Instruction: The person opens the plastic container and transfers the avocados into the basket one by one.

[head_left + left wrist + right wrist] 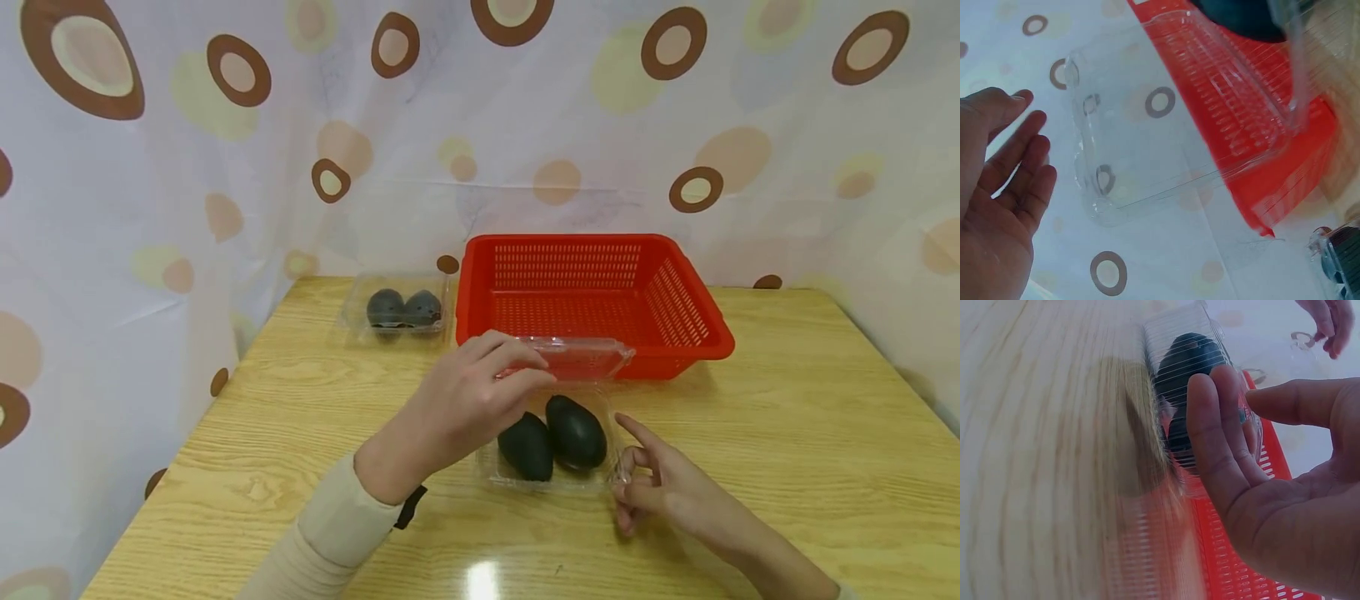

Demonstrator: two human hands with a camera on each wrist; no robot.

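Observation:
A clear plastic clamshell box (551, 485) stands on the table with its lid (581, 358) raised. Inside lie two dark avocados, one on the left (527, 447) and one on the right (577, 433). My left hand (480, 392) hovers by the lid's upper edge; in the left wrist view, a gap shows between its loosely bent fingers (1035, 150) and the lid (1147, 112). At the box's right side, my right hand (656, 483) pinches the rim between thumb and fingers, its index finger stretched forward. In the right wrist view, those fingers (1210, 425) partly cover the box.
Behind the box stands a red plastic basket (697, 354) with slotted walls. Left of the basket, another clear box (352, 312) holds dark avocados (386, 308). A patterned cloth (525, 108) hangs behind the wooden table (795, 400).

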